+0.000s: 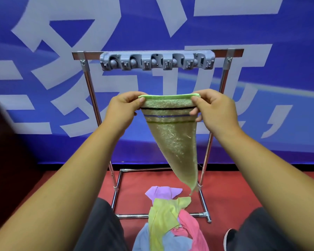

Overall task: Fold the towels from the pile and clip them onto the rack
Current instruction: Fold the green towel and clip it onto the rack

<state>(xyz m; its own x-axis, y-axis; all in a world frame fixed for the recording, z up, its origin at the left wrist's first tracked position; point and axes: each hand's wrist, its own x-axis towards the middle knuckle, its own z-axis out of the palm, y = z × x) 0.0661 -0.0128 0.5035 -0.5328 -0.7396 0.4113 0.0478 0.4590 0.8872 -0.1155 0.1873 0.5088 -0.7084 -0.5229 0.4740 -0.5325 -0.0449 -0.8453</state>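
**A:** Which step is in hand?

**B:** Folding, I'd say, about midway. The green terry towel with dark stripes hangs in the air in front of the chrome tube rack. It is below the rack's grey plastic clip bar and above the heap. Its top edge looks doubled, with two light-green hems lying together. The rest narrows to a point that ends just over the pile.

**A:** And the hands?

**B:** The left grip pinches the towel's left top corner between thumb and fingers. The right grip pinches the right corner the same way, and the edge is drawn flat between them.

**A:** Ready to clip, then?

**B:** Not by my reckoning. It hangs as a lopsided triangle, so the fold seems uneven. The next move calls for squaring the layers, perhaps with one more fold. Then the doubled edge must go up to the bar, which sits well above the hands, and be pushed into a slot.

**A:** How much is left?

**B:** Most of it. Every slot on the bar is empty. The loose pile of coloured cloth towels lies crumpled on the red floor at the rack's foot, between the person's knees. It has purple, yellow-green, pink and blue pieces.
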